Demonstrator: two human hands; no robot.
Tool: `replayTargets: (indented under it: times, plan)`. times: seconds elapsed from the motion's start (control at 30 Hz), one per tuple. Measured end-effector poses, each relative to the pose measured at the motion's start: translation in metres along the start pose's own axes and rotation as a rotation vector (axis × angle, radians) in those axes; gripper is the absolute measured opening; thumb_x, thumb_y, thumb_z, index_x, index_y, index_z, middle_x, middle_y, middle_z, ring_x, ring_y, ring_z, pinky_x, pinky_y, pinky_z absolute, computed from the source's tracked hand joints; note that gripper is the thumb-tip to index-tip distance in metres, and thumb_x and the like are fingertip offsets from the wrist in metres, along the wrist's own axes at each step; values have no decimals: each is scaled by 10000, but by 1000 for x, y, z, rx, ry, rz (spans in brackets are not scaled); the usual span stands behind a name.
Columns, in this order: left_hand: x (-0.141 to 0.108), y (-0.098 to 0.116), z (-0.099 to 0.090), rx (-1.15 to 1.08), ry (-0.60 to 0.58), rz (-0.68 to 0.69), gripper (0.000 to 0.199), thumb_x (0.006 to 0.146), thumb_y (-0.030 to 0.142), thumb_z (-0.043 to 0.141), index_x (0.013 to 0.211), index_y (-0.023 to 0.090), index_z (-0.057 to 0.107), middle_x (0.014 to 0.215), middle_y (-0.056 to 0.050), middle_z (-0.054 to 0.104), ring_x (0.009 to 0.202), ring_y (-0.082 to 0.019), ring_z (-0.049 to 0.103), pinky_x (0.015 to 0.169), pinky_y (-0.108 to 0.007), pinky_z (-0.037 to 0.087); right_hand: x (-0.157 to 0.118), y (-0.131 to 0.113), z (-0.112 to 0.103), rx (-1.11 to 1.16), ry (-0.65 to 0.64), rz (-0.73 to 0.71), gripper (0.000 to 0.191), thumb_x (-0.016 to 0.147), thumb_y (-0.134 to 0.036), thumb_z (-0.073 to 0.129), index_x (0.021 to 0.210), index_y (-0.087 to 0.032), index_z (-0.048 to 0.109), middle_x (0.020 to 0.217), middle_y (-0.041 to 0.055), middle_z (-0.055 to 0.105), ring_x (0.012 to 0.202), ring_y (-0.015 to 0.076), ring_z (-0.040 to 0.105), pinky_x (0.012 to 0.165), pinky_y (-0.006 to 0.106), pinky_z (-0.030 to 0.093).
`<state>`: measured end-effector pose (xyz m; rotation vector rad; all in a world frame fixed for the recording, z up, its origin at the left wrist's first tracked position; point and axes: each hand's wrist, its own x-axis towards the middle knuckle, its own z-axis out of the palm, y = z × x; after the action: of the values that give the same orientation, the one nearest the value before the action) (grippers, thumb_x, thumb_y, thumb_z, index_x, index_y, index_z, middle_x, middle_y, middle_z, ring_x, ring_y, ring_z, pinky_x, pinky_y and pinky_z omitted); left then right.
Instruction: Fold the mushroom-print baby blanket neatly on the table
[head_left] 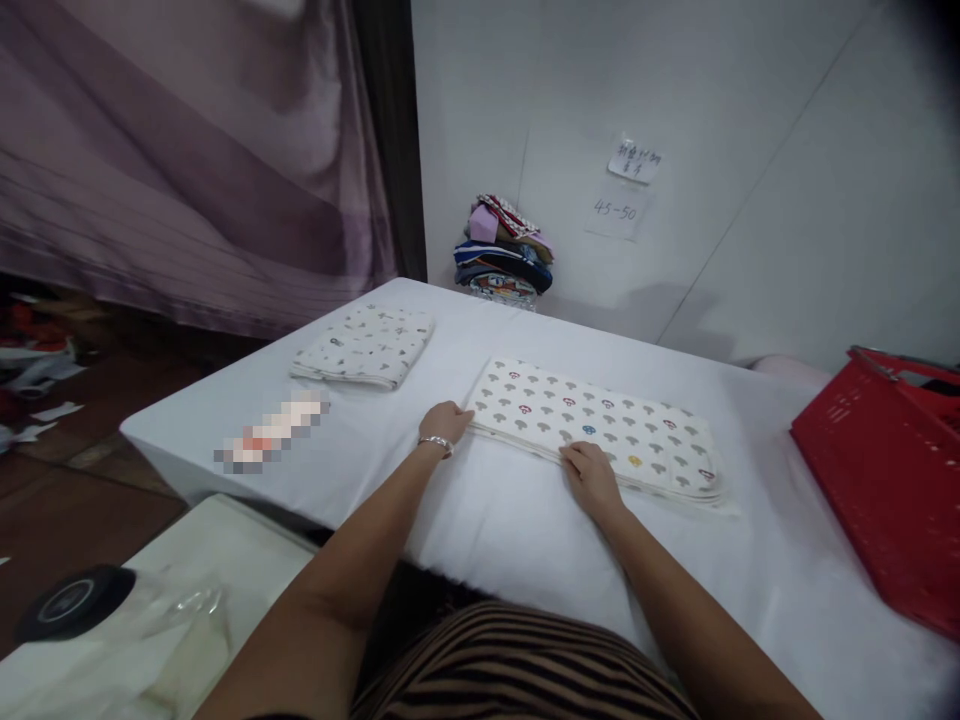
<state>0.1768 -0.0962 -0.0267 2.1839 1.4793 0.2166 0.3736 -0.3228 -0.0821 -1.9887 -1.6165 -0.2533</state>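
At centre frame, your left hand (447, 424) and right hand (592, 480) pinch the mushroom-print cloth (592, 415), likely keeping its layers aligned.

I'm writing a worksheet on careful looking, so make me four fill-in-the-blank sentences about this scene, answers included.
1. The left hand and right hand touch the folded cloth lying to the ____ of the other cloth.
2. The basket is coloured ____.
3. The lower wall sign reads ____.
4. The striped top is brown and ____.
Missing words: right; red; 45-50; black.
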Motion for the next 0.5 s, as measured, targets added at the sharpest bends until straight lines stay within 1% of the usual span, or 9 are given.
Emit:
replayTargets:
  times: [0.13,0.2,0.27,0.33,0.4,0.5]
  plan:
    - [4,-2,0,47,-34,8,310,769,432,507,795,169,668,940,-131,703,908,-256,634,686,-305,435,0,0,0,25,-7,5,261,901,-209,437,1026,-214,667,971,84,617,919,216,525,804,366,443]
    - [5,-2,0,59,-31,6,328,764,443,511,844,164,663,972,-138,697,914,-256,635,685,-303,440,0,0,1,37,-7,4,262,901,-205,437,1026,-214,667,974,85,615,914,216,525,806,367,443]
    - [5,0,-1,81,-25,-13,383,760,462,509,941,152,642,1036,-155,678,934,-259,633,689,-304,445,1,0,1,45,-4,5,262,901,-198,435,1023,-215,667,974,85,613,911,214,524,803,362,442]
    - [5,4,-3,120,-49,-26,415,764,460,499,1001,143,624,1077,-169,663,966,-264,628,705,-307,449,1,-1,2,50,2,7,260,894,-181,442,1022,-215,666,974,83,612,909,211,520,801,356,439]
    - [6,8,-6,158,-96,-13,388,768,434,490,974,140,637,1066,-177,667,978,-269,628,716,-309,453,2,-3,2,56,17,8,256,880,-157,457,1019,-210,664,973,82,614,914,209,514,807,351,433]
    - [12,12,-10,198,-157,46,316,750,387,507,829,126,666,1001,-200,682,944,-280,644,704,-304,461,4,-6,0,69,32,10,237,866,-135,478,998,-199,665,973,80,618,921,202,511,821,340,420]
